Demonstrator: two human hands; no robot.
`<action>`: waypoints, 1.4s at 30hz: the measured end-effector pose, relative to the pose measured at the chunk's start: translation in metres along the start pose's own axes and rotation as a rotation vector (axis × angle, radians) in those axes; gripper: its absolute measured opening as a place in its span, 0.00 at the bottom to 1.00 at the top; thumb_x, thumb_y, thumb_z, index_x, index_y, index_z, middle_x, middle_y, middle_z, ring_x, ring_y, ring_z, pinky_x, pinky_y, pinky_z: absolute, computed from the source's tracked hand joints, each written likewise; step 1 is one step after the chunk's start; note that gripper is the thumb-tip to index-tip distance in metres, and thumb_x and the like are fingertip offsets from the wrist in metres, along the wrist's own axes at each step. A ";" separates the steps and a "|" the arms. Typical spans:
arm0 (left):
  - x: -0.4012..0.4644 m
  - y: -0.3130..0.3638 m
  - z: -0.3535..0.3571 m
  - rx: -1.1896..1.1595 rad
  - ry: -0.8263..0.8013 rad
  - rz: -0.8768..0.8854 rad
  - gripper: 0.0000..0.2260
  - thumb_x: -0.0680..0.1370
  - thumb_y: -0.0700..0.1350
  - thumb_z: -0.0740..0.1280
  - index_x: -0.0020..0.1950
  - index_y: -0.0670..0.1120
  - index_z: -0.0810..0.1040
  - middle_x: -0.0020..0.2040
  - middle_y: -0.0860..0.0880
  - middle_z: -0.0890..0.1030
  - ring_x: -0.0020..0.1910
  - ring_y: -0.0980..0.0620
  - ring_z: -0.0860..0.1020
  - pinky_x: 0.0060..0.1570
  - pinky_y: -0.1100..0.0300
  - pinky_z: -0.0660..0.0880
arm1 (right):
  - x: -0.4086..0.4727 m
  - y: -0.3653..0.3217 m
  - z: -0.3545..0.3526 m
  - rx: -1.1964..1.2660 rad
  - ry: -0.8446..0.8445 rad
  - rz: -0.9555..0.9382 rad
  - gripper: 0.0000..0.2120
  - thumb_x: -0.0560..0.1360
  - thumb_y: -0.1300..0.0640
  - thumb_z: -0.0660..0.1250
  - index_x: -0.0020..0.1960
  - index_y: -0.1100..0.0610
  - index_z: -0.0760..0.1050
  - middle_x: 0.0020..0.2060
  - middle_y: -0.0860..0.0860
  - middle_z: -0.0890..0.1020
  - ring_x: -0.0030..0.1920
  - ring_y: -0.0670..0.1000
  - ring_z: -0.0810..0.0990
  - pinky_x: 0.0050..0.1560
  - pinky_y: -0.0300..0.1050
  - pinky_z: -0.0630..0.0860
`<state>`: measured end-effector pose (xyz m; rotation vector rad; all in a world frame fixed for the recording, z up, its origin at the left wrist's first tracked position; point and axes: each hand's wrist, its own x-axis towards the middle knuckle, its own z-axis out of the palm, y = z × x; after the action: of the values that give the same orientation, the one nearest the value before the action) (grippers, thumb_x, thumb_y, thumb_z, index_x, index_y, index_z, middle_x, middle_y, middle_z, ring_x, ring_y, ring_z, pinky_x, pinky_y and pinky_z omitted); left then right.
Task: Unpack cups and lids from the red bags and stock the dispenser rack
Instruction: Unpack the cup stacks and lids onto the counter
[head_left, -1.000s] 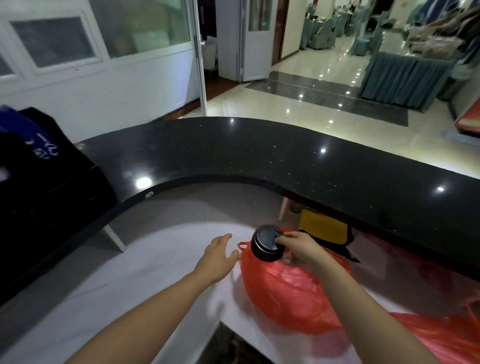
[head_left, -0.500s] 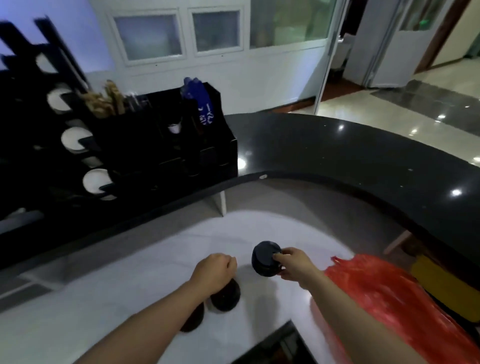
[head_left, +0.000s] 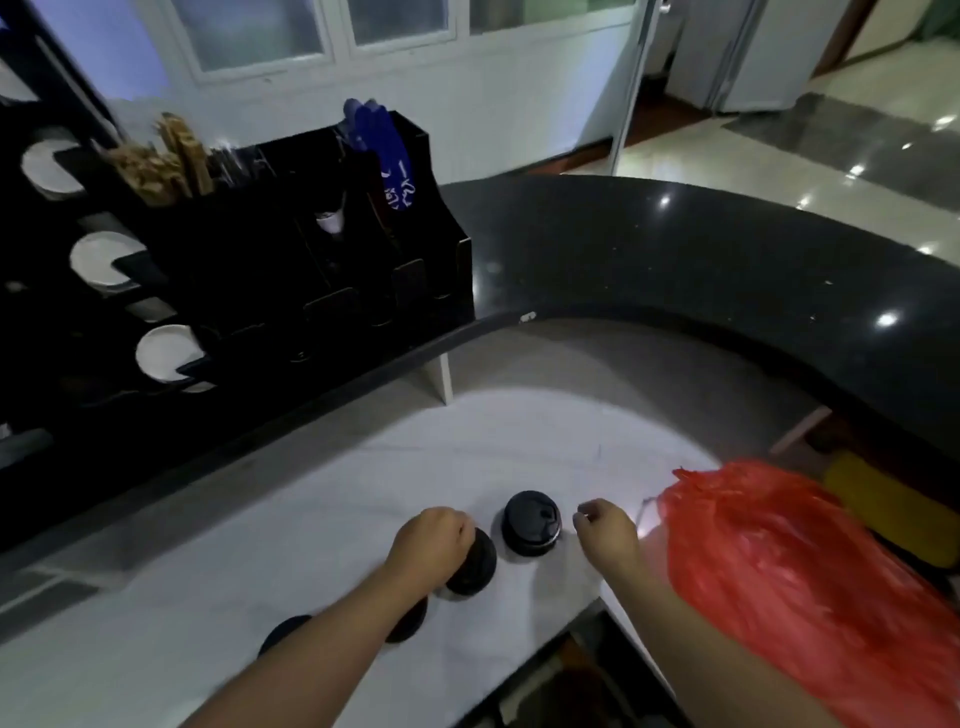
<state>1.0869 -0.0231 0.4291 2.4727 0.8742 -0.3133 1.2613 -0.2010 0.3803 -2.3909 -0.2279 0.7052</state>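
I count four black lid stacks out on the white table: the newest stack stands just left of the red bag, and the others trail further left from it. My left hand curls its fingers over the second stack; my right hand hangs loosely curled, holding nothing, between bag and newest stack. The dispenser rack, well beyond the bag, shows white cups; I judge stocking remains.

Only print visible: white characters on blue packet standing in the black organizer; too blurred to read.
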 end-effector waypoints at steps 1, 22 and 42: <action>0.006 0.008 0.003 -0.009 0.004 0.056 0.16 0.81 0.45 0.58 0.32 0.47 0.65 0.35 0.50 0.71 0.36 0.49 0.71 0.36 0.55 0.66 | -0.002 0.004 -0.008 0.026 0.029 0.006 0.12 0.77 0.62 0.65 0.59 0.59 0.81 0.57 0.54 0.84 0.52 0.54 0.82 0.47 0.38 0.69; -0.075 0.376 0.146 -0.158 -0.215 1.134 0.12 0.80 0.41 0.65 0.63 0.50 0.80 0.45 0.54 0.86 0.48 0.49 0.82 0.49 0.53 0.76 | -0.224 0.236 -0.283 0.352 0.873 0.221 0.16 0.78 0.56 0.64 0.33 0.57 0.66 0.28 0.50 0.69 0.32 0.47 0.66 0.34 0.45 0.64; -0.218 0.579 0.293 0.124 -0.231 0.796 0.15 0.81 0.58 0.64 0.48 0.49 0.84 0.46 0.50 0.85 0.51 0.47 0.81 0.52 0.48 0.78 | -0.324 0.468 -0.403 0.294 0.645 0.203 0.13 0.75 0.52 0.62 0.33 0.53 0.69 0.27 0.46 0.74 0.29 0.44 0.70 0.33 0.45 0.68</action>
<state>1.2748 -0.6801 0.4772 2.5964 -0.2514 -0.3551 1.2008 -0.8860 0.4979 -2.2364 0.3677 0.0180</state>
